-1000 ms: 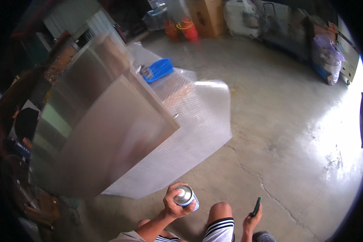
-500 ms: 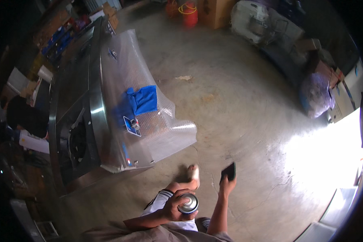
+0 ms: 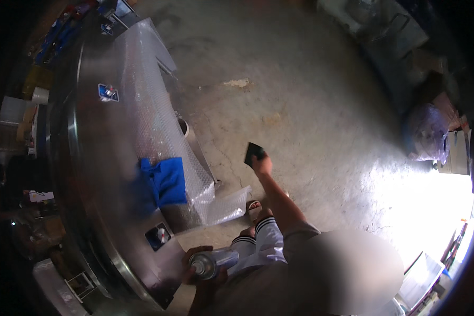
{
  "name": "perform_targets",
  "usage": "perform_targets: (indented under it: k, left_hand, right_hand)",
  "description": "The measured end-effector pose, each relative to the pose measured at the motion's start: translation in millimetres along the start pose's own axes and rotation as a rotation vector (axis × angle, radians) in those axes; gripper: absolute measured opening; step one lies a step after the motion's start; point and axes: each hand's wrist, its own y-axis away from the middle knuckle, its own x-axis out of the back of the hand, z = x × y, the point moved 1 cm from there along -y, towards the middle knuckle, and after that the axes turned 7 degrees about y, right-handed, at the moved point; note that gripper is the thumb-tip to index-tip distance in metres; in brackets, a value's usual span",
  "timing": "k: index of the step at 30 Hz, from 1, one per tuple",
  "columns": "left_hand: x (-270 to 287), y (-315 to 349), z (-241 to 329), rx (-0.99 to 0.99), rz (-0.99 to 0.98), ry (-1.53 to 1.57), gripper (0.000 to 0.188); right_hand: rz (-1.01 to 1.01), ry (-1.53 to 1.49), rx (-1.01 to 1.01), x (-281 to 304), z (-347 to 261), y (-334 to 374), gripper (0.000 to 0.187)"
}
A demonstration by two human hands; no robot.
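Observation:
My left hand (image 3: 199, 250) is wrapped around a silver aerosol can (image 3: 204, 265), which is tilted with its round end toward me. It is beside the near front corner of a stainless-steel cooking range (image 3: 76, 174). My right arm reaches forward over the floor, and my right hand (image 3: 262, 165) grips a thin, dark flat pad (image 3: 254, 154). Bubble wrap (image 3: 145, 100) hangs loosely along the range's front. A blue cloth (image 3: 166, 181) lies on the wrap, between the range's control knobs (image 3: 159, 235).
Concrete floor (image 3: 300, 121) stretches ahead and right of the range. Boxes and a wrapped plastic bundle (image 3: 426, 131) line the right side, by bright light. A dark-clad person (image 3: 29, 176) is faintly visible beyond the range at left. My sandalled foot (image 3: 254, 210) is near the wrap's end.
My view has turned and come closer to the range. My right hand has swung forward and left with the pad. My left hand, still around the can, has moved left toward the range's corner.

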Motion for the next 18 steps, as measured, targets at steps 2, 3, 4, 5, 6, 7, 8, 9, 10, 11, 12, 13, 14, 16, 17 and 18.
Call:
perform_targets:
  k: [2,3,4,5,6,7,8,9,10,11,12,13,14,16,17,18]
  left_hand:
    - [-3,-8,5,0.072,0.007,-0.142,0.079]
    - [-16,-17,4,0.112,0.050,-0.219,0.078]
    - [-30,-27,0,0.118,0.090,-0.245,0.078]
    - [-46,-42,0,0.126,0.113,-0.270,0.078]
    - [-60,-44,-5,0.151,0.169,-0.322,0.078]
    - [-74,-57,-16,0.159,0.148,-0.319,0.078]
    - [-77,-45,-18,0.218,0.184,-0.384,0.079]
    - [-87,-46,-16,0.271,0.227,-0.437,0.079]
    - [-97,-46,-13,0.298,0.290,-0.466,0.079]
    - [-110,-59,-16,0.307,0.316,-0.455,0.078]
    - [-119,-77,-21,0.303,0.293,-0.373,0.078]
    - [-125,-87,-21,0.313,0.298,-0.317,0.078]
    - [-135,-66,-15,0.382,0.447,-0.459,0.078]
    - [-144,-72,3,0.378,0.515,-0.447,0.079]
    - [-144,-78,7,0.359,0.529,-0.441,0.080]
    - [-145,-79,11,0.376,0.558,-0.392,0.082]
  right_hand:
    - [-0.159,0.069,0.021,-48,-27,-40,0.050]
    - [-0.225,0.045,0.031,-65,-47,-47,0.050]
    - [-0.262,0.114,0.051,-86,-70,-55,0.049]
    - [-0.328,0.103,0.046,-103,-85,-66,0.049]
    - [-0.434,0.111,0.059,-128,-106,-65,0.049]
    - [-0.399,0.129,0.085,-141,-112,-87,0.049]
    - [-0.463,0.087,0.163,-162,-135,-79,0.055]
    - [-0.583,0.085,0.294,-184,-157,-82,0.066]
    - [-0.714,0.036,0.325,-204,-171,-73,0.072]
    - [-0.720,0.018,0.316,-226,-170,-93,0.072]
    - [-0.672,-0.020,0.292,-244,-159,-138,0.072]
    - [-0.658,-0.044,0.280,-253,-149,-160,0.071]
    - [-0.979,0.048,0.199,-240,-179,-75,0.061]
    - [-0.853,0.118,0.339,-220,-171,-89,0.046]
    - [-0.688,0.083,0.421,-212,-160,-112,0.038]
    - [-0.499,0.006,0.504,-200,-154,-133,0.032]
